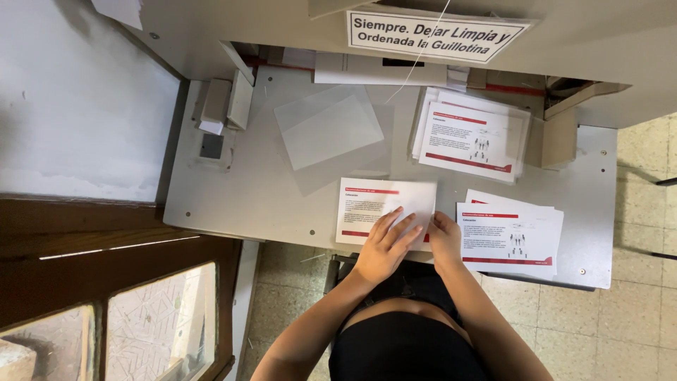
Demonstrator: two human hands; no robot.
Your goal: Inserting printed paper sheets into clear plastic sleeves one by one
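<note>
My left hand (386, 245) lies flat, fingers spread, on a white printed card with red stripes (367, 203) near the front edge of a grey cutter table (240, 197). A clear plastic sleeve seems to cover the card's right part. My right hand (444, 236) pinches the card's lower right corner. A small pile of the same cards (511, 234) lies just right of my right hand. A taller stack of cards (472, 137) sits farther back.
Clear plastic sheets (328, 130) lie at the table's middle. The cutter's grey housing (423, 14) overhangs the back, with a paper sign on it. A cardboard box (557, 134) stands at the right. A white wall and a wooden window frame (113, 233) are at the left.
</note>
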